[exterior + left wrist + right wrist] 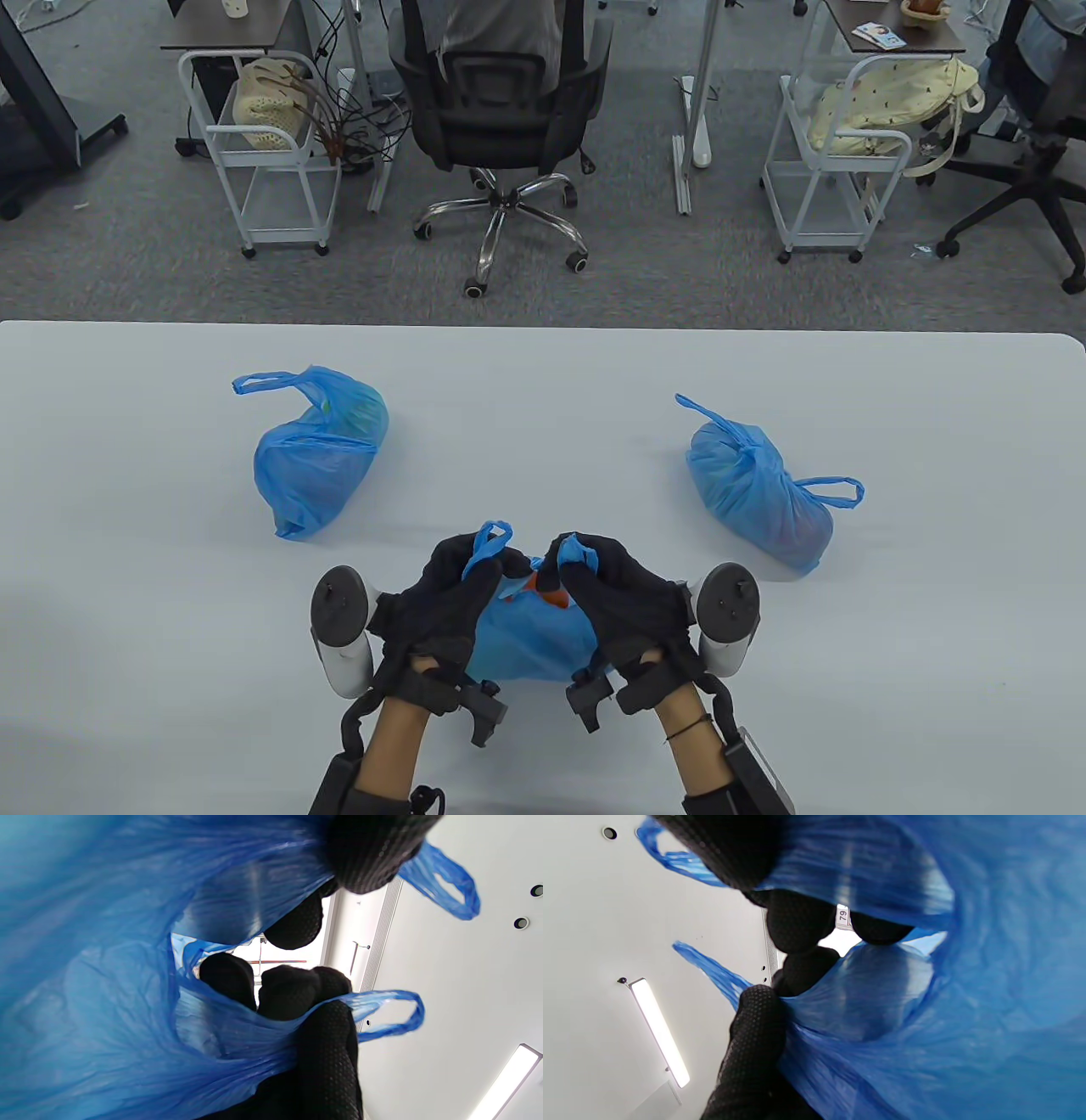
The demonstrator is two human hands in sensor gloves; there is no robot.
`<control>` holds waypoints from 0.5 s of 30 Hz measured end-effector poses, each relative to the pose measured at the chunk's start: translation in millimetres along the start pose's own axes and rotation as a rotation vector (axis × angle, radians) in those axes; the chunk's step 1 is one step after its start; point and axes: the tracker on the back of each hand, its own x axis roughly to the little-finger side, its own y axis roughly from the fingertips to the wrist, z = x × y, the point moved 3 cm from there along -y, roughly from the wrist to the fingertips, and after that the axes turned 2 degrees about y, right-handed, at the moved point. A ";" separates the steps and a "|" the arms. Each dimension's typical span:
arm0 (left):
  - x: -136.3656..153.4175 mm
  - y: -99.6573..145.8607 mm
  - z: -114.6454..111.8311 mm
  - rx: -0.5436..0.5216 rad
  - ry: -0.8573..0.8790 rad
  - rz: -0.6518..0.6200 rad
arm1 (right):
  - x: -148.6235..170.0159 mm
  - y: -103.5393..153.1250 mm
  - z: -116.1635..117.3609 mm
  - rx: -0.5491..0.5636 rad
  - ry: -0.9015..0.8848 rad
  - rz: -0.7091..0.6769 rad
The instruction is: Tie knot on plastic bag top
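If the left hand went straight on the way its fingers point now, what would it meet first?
Probably the right hand: the left hand, pinching a handle of the near blue plastic bag, angles toward it. Depth is unclear.

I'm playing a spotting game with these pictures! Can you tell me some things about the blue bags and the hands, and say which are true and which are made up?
1. There are three blue bags on the table. True: the near bag, the left bag and the right bag.
2. The left hand pinches a handle of the near bag. True.
3. The right hand rests flat on the table. False: it grips the near bag's other handle.
4. The near bag's top is tied shut. False: it gapes open, and something orange shows inside.
5. The right bag is tied at its top. True.
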 end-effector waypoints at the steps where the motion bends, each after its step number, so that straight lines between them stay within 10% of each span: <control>1: 0.4 -0.3 -0.1 0.000 0.000 0.004 | 0.4 -0.4 0.3 -0.008 0.010 0.002; 15: 10.3 -3.9 -6.1 0.032 -0.186 0.050 | -3.9 -1.7 -0.1 -0.059 0.286 -0.092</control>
